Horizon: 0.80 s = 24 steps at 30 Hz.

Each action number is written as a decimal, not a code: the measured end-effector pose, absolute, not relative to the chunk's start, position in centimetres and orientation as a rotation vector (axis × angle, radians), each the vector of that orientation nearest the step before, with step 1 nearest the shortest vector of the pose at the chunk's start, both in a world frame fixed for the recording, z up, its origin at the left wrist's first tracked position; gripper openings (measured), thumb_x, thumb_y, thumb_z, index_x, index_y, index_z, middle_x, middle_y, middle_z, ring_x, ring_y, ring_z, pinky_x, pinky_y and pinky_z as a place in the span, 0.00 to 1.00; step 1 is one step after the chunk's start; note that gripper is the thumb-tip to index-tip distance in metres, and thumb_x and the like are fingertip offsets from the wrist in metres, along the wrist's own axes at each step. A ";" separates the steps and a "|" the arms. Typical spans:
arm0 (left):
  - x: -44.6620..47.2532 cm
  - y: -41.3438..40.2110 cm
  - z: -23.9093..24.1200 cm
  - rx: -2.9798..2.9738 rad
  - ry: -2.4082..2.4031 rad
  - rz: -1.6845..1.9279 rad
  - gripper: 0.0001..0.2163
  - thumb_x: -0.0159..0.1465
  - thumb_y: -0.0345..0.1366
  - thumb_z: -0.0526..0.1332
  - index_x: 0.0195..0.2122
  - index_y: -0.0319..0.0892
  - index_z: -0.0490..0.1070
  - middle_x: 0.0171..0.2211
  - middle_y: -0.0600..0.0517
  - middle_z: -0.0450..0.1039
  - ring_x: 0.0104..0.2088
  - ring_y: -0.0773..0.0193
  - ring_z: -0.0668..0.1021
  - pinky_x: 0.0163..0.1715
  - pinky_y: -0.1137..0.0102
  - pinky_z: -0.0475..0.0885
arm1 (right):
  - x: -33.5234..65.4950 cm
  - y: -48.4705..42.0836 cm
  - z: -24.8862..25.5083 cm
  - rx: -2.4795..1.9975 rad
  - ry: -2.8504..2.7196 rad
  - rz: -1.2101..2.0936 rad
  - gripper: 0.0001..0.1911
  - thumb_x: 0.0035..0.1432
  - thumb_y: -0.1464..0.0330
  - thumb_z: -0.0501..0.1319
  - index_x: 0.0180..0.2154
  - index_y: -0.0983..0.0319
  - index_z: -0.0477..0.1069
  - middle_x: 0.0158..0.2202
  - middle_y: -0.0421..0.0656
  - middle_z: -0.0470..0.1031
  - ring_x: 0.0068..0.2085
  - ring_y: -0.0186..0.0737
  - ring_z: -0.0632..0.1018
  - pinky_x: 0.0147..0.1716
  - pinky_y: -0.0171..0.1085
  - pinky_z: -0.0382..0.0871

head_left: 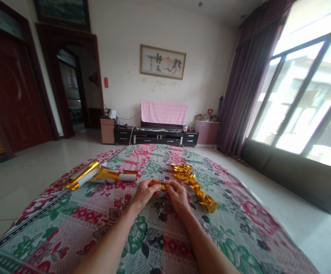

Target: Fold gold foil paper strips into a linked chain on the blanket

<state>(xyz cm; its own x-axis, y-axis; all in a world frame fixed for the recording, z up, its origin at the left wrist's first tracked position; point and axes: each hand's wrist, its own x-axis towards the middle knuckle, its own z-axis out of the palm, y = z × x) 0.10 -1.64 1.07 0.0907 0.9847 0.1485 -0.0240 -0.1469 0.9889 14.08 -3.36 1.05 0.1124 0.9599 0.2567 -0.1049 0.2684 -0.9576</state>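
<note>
Between my two hands is a small piece of gold foil paper [162, 185], pinched at both sides. My left hand [146, 194] has thumb and fingers closed on its left end. On the other end, the fingers of my right hand [177, 194] are closed as well. Several folded gold foil pieces [195, 184] lie in a curving row just right of my right hand. Left of my hands, loosely rolled gold foil sheets [84, 174] with white backing rest on the cloth.
A flowered cloth [137, 232] in green, red and grey covers the round table under my hands. Beyond it stands a low black TV cabinet [156, 137], with a pink cloth [164, 112] draped over the screen. A purple curtain [245, 76] and large window are at the right.
</note>
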 end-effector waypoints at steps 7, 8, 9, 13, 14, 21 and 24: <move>0.2 -2.0 1.7 1.294 1.054 1.248 0.11 0.48 0.39 0.64 0.29 0.38 0.70 0.20 0.56 0.71 0.19 0.70 0.72 0.19 0.77 0.64 | 14.0 -3.2 0.9 -0.957 -1.169 1.038 0.14 0.43 0.60 0.63 0.29 0.63 0.70 0.21 0.37 0.70 0.20 0.29 0.67 0.19 0.28 0.60; 0.2 -2.1 1.8 1.287 1.051 1.243 0.11 0.48 0.39 0.64 0.29 0.37 0.70 0.20 0.56 0.71 0.19 0.70 0.72 0.18 0.77 0.64 | 14.0 -3.2 0.9 -0.954 -1.170 1.047 0.14 0.43 0.60 0.63 0.29 0.63 0.70 0.21 0.37 0.70 0.21 0.29 0.67 0.20 0.28 0.60; 0.2 -2.2 1.9 1.285 1.045 1.238 0.11 0.48 0.39 0.64 0.29 0.37 0.70 0.21 0.55 0.71 0.19 0.70 0.72 0.19 0.77 0.64 | 14.1 -3.1 0.8 -0.952 -1.168 1.056 0.13 0.43 0.60 0.63 0.29 0.63 0.70 0.21 0.37 0.70 0.21 0.29 0.67 0.20 0.28 0.60; 0.1 -2.3 2.1 1.309 1.012 1.227 0.11 0.49 0.40 0.64 0.29 0.37 0.71 0.21 0.55 0.71 0.19 0.70 0.71 0.19 0.77 0.64 | 14.2 -3.0 0.6 -0.936 -1.158 1.069 0.12 0.44 0.62 0.63 0.29 0.63 0.70 0.21 0.36 0.71 0.21 0.29 0.68 0.22 0.29 0.62; 0.1 -2.3 2.0 1.314 1.010 1.229 0.12 0.49 0.40 0.63 0.29 0.37 0.71 0.21 0.55 0.71 0.19 0.70 0.71 0.19 0.77 0.64 | 14.2 -2.9 0.6 -0.932 -1.160 1.068 0.11 0.44 0.62 0.63 0.29 0.63 0.70 0.21 0.36 0.71 0.21 0.29 0.68 0.22 0.29 0.62; 0.2 -2.0 1.6 1.326 1.046 1.252 0.13 0.51 0.43 0.61 0.29 0.37 0.71 0.21 0.54 0.71 0.19 0.70 0.71 0.18 0.76 0.64 | 14.2 -3.0 0.5 -0.929 -1.175 1.081 0.10 0.45 0.63 0.62 0.30 0.63 0.70 0.22 0.37 0.71 0.22 0.30 0.69 0.23 0.29 0.63; 0.2 -1.9 1.5 1.324 1.051 1.259 0.12 0.52 0.43 0.61 0.28 0.37 0.70 0.20 0.54 0.71 0.19 0.69 0.71 0.18 0.76 0.64 | 14.1 -3.0 0.6 -0.937 -1.162 1.081 0.11 0.44 0.62 0.62 0.29 0.63 0.70 0.21 0.37 0.71 0.22 0.31 0.69 0.24 0.30 0.64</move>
